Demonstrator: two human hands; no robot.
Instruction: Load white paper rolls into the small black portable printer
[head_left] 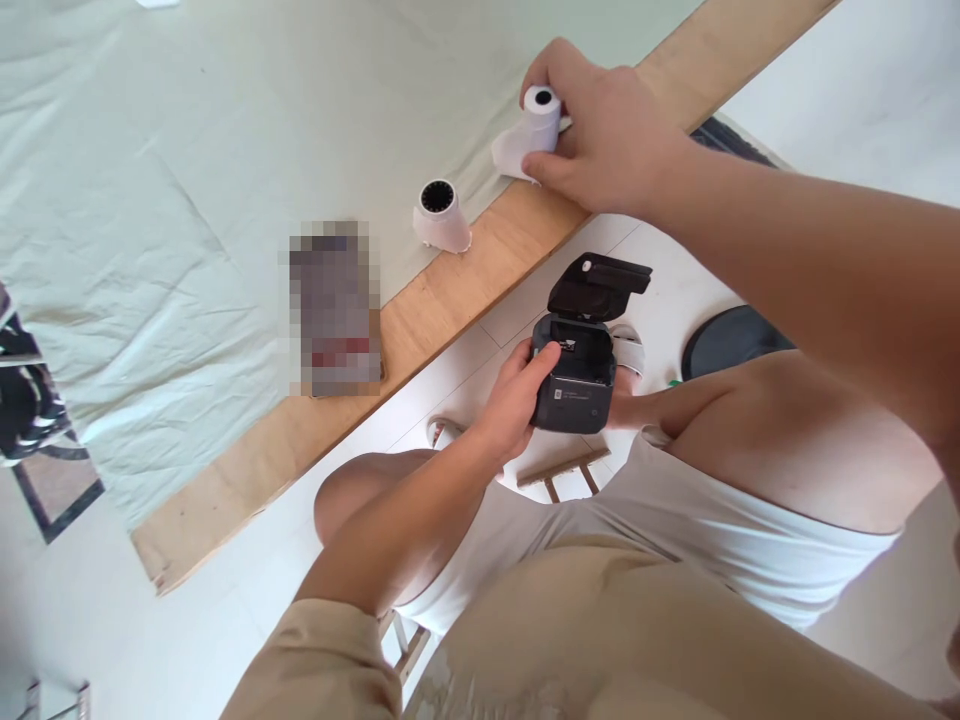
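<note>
My left hand [510,400] holds a small dark grey receipt printer [576,375] over my lap, thumb on its top edge. The printer's lid [598,283] stands open and the paper bay looks empty. My right hand [600,125] reaches out to the wooden table edge [450,290] and grips a white paper roll [534,128] that rests there, its black core hole facing me. A second white roll-like piece [441,215] with a ribbed dark opening stands a little to the left on the pale cloth [187,200].
A blurred-out dark object [334,308] lies on the table near the wooden edge. A white tiled floor [465,370] shows below, with sandalled feet, a wooden stool frame [562,470] and a dark round item [731,340] at right. Patterned fabric [30,410] sits far left.
</note>
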